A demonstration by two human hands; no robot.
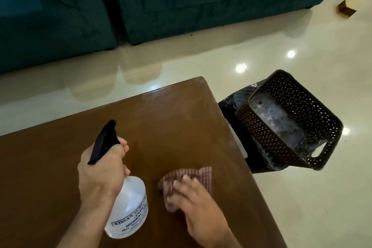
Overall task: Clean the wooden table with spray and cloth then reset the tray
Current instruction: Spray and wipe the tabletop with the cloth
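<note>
My left hand point(100, 169) grips the neck of a clear spray bottle point(130, 207) with a black trigger head, held tilted above the wooden table point(181, 123). My right hand point(193, 201) presses flat on a reddish checked cloth point(193, 175) lying on the tabletop to the right of the bottle. A dark perforated tray point(289, 123) sits tilted on a black stool off the table's right edge.
A black stool point(241, 127) stands close against the table's right side on the glossy cream floor. Green sofas point(181, 6) line the far side. A small brown object point(345, 9) lies on the floor at the far right.
</note>
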